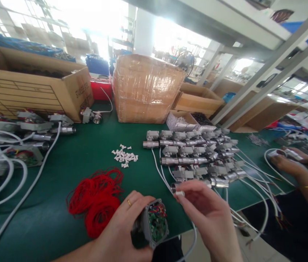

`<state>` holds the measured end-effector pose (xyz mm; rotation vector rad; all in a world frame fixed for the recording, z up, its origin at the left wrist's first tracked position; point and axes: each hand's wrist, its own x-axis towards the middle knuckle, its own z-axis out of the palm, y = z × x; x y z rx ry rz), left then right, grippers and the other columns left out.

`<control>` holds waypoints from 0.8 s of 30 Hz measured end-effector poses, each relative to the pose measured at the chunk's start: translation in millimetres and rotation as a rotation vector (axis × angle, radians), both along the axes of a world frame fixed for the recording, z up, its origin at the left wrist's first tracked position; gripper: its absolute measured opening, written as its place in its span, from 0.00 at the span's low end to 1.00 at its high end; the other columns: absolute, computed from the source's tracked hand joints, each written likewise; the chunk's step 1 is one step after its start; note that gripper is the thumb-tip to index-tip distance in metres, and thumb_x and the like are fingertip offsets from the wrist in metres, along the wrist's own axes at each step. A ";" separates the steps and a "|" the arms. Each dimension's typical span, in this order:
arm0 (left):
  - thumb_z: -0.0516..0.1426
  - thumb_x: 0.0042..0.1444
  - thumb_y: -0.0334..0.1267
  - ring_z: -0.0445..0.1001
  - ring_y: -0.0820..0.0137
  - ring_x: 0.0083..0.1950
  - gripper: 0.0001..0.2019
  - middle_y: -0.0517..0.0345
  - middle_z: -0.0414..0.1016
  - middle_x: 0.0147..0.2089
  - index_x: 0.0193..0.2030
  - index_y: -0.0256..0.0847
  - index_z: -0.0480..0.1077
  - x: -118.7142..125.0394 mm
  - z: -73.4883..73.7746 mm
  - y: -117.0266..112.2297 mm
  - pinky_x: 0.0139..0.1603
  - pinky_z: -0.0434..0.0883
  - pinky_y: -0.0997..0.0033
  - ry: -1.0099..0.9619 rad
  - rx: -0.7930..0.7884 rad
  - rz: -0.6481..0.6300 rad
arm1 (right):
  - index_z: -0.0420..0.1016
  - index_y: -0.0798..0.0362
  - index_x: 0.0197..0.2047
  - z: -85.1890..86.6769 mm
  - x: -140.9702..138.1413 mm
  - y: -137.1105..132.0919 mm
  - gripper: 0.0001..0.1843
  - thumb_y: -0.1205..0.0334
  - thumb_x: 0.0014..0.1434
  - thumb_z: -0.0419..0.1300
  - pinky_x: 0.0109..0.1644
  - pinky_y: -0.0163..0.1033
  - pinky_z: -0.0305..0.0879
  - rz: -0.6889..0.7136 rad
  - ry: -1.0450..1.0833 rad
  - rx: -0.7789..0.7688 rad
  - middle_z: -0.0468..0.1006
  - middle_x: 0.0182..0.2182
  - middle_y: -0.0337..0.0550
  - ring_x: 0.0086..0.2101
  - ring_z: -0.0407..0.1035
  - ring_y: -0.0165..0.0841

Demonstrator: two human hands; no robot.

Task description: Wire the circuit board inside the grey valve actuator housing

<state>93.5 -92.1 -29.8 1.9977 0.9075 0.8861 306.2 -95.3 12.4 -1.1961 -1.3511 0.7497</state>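
Observation:
My left hand (121, 229) is wrapped round a small grey housing (154, 222) whose open face shows a green circuit board and coloured wires. My right hand (207, 213) pinches a small white connector (179, 193) at the end of a white cable, just right of and above the housing. Both hands are at the near edge of the green table mat (88, 153). A bundle of thin red wires (96, 200) lies just left of my left hand. A small heap of white plastic connectors (124, 156) sits further out on the mat.
Rows of grey and silver valve units with white cables (197, 156) lie right of centre. More units and cables (20, 142) lie at left. Cardboard boxes (145, 87) stand at the back. Another person's hands (290, 162) work on a cable at right.

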 end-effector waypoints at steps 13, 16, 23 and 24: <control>0.58 0.49 0.26 0.71 0.64 0.48 0.31 0.56 0.71 0.48 0.62 0.47 0.63 4.5 -0.4 -1.1 0.47 0.74 0.68 0.029 0.127 -0.016 | 0.82 0.51 0.31 -48.5 -44.2 -62.5 0.14 0.58 0.46 0.81 0.30 0.25 0.69 -0.144 1.084 -0.330 0.75 0.24 0.37 0.25 0.68 0.25; 0.57 0.51 0.28 0.72 0.65 0.48 0.29 0.56 0.71 0.48 0.62 0.47 0.63 3.2 -1.4 -1.2 0.47 0.74 0.68 0.042 0.149 -0.010 | 0.82 0.51 0.32 -68.2 -44.7 -66.6 0.13 0.58 0.48 0.80 0.29 0.26 0.70 -0.101 1.204 -0.304 0.75 0.25 0.38 0.25 0.68 0.25; 0.58 0.50 0.28 0.73 0.63 0.48 0.29 0.55 0.72 0.48 0.61 0.46 0.64 2.1 -1.0 -1.2 0.46 0.76 0.66 0.038 0.157 0.000 | 0.83 0.51 0.33 -71.9 -47.4 -67.7 0.14 0.56 0.47 0.81 0.35 0.26 0.73 -0.109 1.217 -0.310 0.77 0.27 0.39 0.28 0.70 0.25; 0.58 0.50 0.28 0.73 0.63 0.47 0.29 0.55 0.72 0.48 0.61 0.45 0.65 2.5 -0.3 -1.0 0.46 0.76 0.66 0.036 0.153 0.003 | 0.82 0.51 0.32 -69.2 -47.9 -66.6 0.15 0.56 0.47 0.80 0.32 0.26 0.72 -0.116 1.178 -0.294 0.76 0.26 0.38 0.26 0.69 0.25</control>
